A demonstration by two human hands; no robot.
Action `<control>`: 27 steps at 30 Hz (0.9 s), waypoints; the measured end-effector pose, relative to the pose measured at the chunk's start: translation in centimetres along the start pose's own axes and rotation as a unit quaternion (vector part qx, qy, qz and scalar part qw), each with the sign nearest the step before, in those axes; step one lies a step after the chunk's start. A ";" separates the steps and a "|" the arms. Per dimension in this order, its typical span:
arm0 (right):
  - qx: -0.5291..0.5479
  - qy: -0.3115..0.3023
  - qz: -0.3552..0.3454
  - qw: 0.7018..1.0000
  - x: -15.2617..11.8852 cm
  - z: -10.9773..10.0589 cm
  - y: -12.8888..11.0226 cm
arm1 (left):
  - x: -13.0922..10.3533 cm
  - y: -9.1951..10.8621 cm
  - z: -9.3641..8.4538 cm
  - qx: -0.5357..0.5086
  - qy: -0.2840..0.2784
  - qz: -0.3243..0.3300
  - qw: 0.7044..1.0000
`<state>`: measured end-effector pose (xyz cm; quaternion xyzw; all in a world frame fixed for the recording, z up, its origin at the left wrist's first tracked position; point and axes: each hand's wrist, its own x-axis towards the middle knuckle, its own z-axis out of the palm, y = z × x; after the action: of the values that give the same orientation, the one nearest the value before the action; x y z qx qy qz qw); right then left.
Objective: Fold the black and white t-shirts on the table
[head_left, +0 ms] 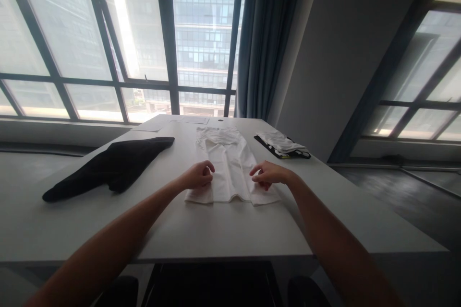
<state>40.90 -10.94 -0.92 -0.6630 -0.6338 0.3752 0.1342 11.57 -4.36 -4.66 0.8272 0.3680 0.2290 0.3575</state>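
Note:
A white garment (230, 168) lies spread on the table in front of me, its far end rumpled and its near edge lifted in a small wrinkle. Over its left side is my left hand (199, 175), fingers bent, with a gap between thumb and forefinger and nothing visible in them. Across from it, my right hand (268, 174) is at the right side of the cloth, fingers loosely curled and apart, also without anything visible in its grasp. Whether the fingertips touch the fabric I cannot tell.
A black garment (115, 165) lies to the left on the white table (223, 235). Folded white-and-black clothing (283, 145) sits at the right edge. Sheets of paper (194, 120) lie at the far end. A dark chair (212, 285) stands at the near edge.

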 end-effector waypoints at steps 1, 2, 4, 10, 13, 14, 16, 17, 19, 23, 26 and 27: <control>-0.007 0.011 -0.004 1.000 0.2 -0.3 0.5 | -0.2 0.1 0.0 0.035 -0.011 0.006 0.999; -0.026 0.034 -0.016 0.999 0.3 -0.5 0.9 | -0.5 0.3 -0.2 0.074 -0.025 0.008 0.997; -0.080 0.096 -0.060 0.990 0.7 -0.9 1.5 | -1.1 0.7 -0.7 0.152 -0.068 0.003 0.986; -0.202 0.066 -0.071 0.974 1.6 0.8 1.1 | -3.0 1.4 -2.4 0.300 -0.188 -0.046 0.934; -0.253 0.061 -0.047 0.964 2.0 1.8 0.9 | -3.3 1.3 -2.6 0.330 -0.165 -0.065 0.927; -0.257 0.062 -0.048 0.963 2.1 2.1 0.8 | -3.2 1.2 -2.7 0.330 -0.156 -0.067 0.929; -0.247 0.044 -0.051 0.967 2.1 2.4 0.7 | -3.1 1.0 -3.1 0.319 -0.152 -0.068 0.933; -0.238 0.026 -0.051 0.970 2.1 2.4 0.6 | -3.1 1.0 -3.4 0.311 -0.158 -0.070 0.935; -0.216 -0.009 -0.041 0.975 1.8 2.4 0.3 | -3.2 1.0 -4.2 0.287 -0.181 -0.091 0.936; -0.173 -0.074 -0.008 0.982 0.9 2.0 -0.1 | -3.6 1.6 -5.6 0.223 -0.222 -0.140 0.939; -0.188 -0.071 -0.039 0.979 0.6 1.8 -0.4 | -3.8 2.0 -5.8 0.227 -0.224 -0.106 0.942; -0.197 -0.039 -0.069 0.977 0.7 1.9 -0.6 | -3.8 2.1 -5.8 0.232 -0.222 -0.092 0.942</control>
<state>39.11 -10.77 -2.10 -0.6157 -0.7443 0.2585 0.0011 6.41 -5.88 0.22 0.8795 0.3971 -0.0863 0.2477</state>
